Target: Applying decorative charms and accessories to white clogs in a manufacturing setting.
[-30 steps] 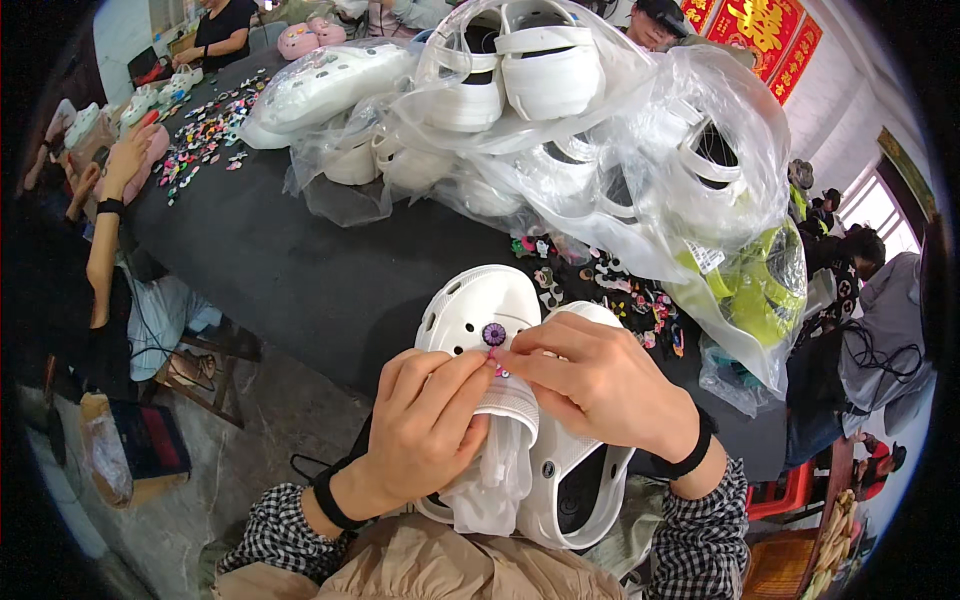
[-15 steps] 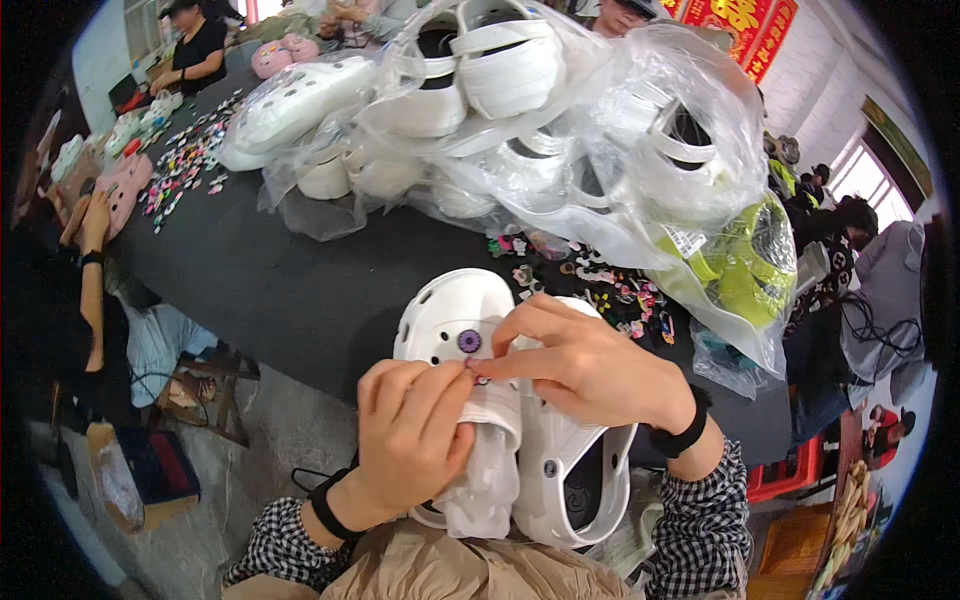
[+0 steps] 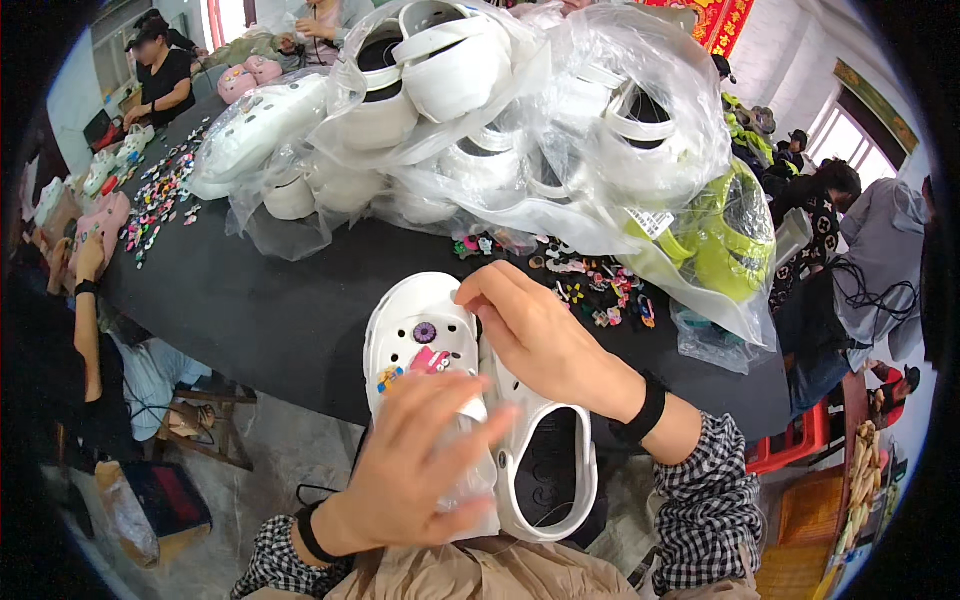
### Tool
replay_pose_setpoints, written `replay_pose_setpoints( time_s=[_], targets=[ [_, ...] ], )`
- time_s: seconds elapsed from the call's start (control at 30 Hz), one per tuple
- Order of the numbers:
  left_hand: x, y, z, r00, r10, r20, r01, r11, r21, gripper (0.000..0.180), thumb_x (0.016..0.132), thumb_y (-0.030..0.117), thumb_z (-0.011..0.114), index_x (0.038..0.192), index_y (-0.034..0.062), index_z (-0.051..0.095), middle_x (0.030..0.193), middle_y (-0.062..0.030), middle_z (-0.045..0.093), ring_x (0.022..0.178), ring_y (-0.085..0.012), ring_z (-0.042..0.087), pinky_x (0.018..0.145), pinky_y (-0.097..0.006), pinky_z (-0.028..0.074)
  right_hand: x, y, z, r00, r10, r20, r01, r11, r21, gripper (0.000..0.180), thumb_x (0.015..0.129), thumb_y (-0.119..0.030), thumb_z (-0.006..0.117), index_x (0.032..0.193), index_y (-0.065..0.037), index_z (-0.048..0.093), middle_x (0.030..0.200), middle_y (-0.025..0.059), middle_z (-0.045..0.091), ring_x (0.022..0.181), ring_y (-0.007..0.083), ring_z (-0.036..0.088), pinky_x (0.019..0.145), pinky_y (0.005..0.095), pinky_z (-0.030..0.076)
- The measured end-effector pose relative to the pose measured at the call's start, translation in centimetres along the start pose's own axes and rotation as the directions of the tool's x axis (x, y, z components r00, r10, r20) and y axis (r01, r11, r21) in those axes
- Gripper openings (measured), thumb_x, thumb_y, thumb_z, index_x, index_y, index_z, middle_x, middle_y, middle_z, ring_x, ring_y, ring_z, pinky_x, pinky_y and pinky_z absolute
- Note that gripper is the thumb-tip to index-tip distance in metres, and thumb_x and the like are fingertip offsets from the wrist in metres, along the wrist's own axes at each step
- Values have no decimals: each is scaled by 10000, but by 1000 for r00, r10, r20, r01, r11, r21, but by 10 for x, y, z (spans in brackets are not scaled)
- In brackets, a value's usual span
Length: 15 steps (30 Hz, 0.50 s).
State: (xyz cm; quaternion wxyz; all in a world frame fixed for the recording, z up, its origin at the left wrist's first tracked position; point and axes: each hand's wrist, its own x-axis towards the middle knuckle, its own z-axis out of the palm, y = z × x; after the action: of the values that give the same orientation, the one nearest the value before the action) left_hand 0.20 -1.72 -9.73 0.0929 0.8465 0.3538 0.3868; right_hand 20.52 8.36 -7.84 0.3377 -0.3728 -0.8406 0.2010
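Observation:
A pair of white foam clogs lies side by side at the table's near edge, toes pointing away. The left clog (image 3: 400,310) carries a purple round charm (image 3: 424,333), a pink charm (image 3: 431,361) and a small yellow-and-blue charm (image 3: 389,377). Over its strap, my left hand (image 3: 420,455) is smeared by motion, fingers spread, nothing seen in them. My right hand (image 3: 550,345) lies across the toe of the right clog (image 3: 585,480). Its bent fingertips come together at the left clog's upper right edge; whatever they pinch is hidden. Clear plastic film sits in the left clog's opening.
Bagged white clogs (image 3: 450,75) are heaped across the table (image 3: 280,290), with bagged lime-green clogs (image 3: 730,240) at the right. Loose charms (image 3: 600,285) lie before the heap, more charms (image 3: 165,195) at far left. A co-worker's hand (image 3: 90,258) touches a pink clog (image 3: 103,225) at left.
My left hand has lifted off the charms and spread its fingers, uncovering the pink and yellow-and-blue ones. My right hand has moved away from the charms toward the toe. The whole view has shifted slightly.

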Motion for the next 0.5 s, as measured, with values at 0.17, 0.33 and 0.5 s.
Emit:
replay_pose_setpoints(
  time_s=[0.17,0.33,0.5],
  targets=[
    [3,16,14,972,166,164,-174,984,31,520,827,611,679,1149,208,740,1432,-68,577,1257,-323,536,1115,-660,287,0,8,-6,1000,-23,-13,24,999,24,156,978,14,536,1120,7,601,1020,166,624,916,337,651,801,396,524],
    [-3,13,16,971,160,177,-179,980,92,409,828,543,712,1016,185,769,1405,-52,614,1225,-322,574,1122,-670,275,-2,21,-56,985,166,-53,-145,948,282,207,1062,-70,501,1190,14,640,1113,59,680,1043,142,648,928,316,525],
    [-3,12,18,975,150,163,-165,983,78,325,813,461,721,1007,205,768,1390,-43,627,1220,-321,583,1123,-672,286,-35,63,-105,940,333,-71,-317,933,168,221,1056,-82,510,1170,38,656,1051,78,717,962,147,679,890,292,537]
  ],
)
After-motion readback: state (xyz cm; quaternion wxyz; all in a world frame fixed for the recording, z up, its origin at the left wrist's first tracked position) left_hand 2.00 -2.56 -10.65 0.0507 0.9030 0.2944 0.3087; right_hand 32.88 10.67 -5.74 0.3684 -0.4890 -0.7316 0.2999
